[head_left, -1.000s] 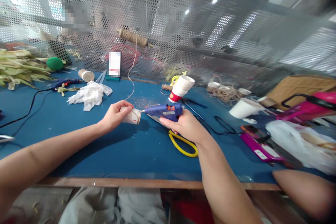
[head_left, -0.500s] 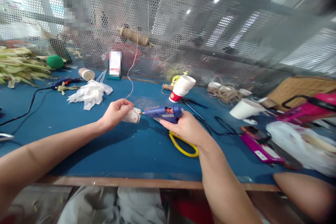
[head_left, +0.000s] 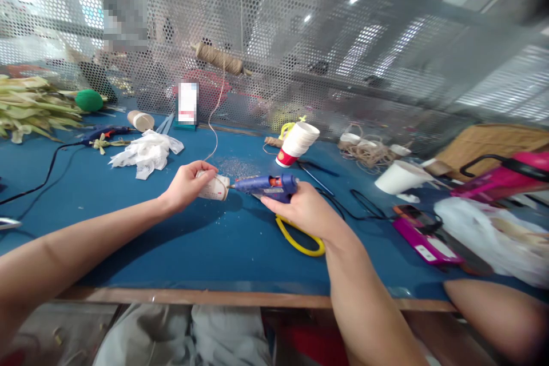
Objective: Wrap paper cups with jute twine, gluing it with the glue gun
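Observation:
My left hand [head_left: 191, 182] is closed around a small white paper cup [head_left: 217, 189] lying sideways above the table, a strand of twine at its rim. In my right hand [head_left: 304, 206] is a blue hot glue gun [head_left: 268, 186], its nozzle pointing left at the cup's rim; whether it touches I cannot tell. Thin twine [head_left: 213, 134] runs from the cup up to a twine spool [head_left: 218, 58] hung in front of the perforated metal screen. Yellow-handled scissors [head_left: 300, 240] lie under my right hand, partly hidden.
Stacked paper cups [head_left: 298, 143] stand tilted behind the glue gun. Crumpled white material [head_left: 148, 151] and another glue gun [head_left: 100, 134] lie left. Right are a white cup [head_left: 401, 177], a magenta power strip [head_left: 424, 240] and a plastic bag [head_left: 484, 234]. Another person's arm [head_left: 493, 314] rests at the right edge.
Almost nothing differs. The glue gun's nozzle stays at the cup's rim, with only a very slight shift of the hands and the view.

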Available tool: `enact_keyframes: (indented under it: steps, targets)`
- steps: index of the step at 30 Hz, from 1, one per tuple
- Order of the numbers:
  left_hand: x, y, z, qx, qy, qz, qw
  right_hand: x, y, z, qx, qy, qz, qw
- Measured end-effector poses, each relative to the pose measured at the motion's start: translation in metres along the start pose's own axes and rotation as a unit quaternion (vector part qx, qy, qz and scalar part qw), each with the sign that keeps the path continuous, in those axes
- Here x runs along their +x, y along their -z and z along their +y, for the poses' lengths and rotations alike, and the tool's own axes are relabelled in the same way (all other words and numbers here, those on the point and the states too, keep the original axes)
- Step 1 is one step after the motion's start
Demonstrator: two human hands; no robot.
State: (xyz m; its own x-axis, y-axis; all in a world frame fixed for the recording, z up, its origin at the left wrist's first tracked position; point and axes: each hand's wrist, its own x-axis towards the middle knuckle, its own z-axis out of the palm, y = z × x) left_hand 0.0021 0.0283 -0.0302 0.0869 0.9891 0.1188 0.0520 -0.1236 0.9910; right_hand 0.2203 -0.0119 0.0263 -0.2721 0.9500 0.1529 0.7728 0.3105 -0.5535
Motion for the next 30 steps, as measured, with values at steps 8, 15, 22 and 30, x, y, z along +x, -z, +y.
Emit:
enact_keyframes:
  steps: [8,15,22,30]
  targets:
    - [-0.0033,0.0004,0.0038,0.064,-0.040,0.000,0.997,0.0003,-0.0013,-0.0002,0.014,-0.004,0.015,1.000]
    - [-0.0062,0.0007,0.0063,0.114,-0.067,0.009,0.991,0.0001,-0.0023,0.0000,0.006,0.001,0.033,0.999]
    - [-0.0064,0.0009,0.0052,0.123,-0.077,0.013,0.989,0.0003,-0.0017,-0.0001,-0.001,-0.003,0.029,1.000]
    - [-0.0057,0.0014,0.0045,0.122,-0.081,0.012,0.989,-0.0010,-0.0006,-0.0009,0.004,0.000,0.018,1.000]
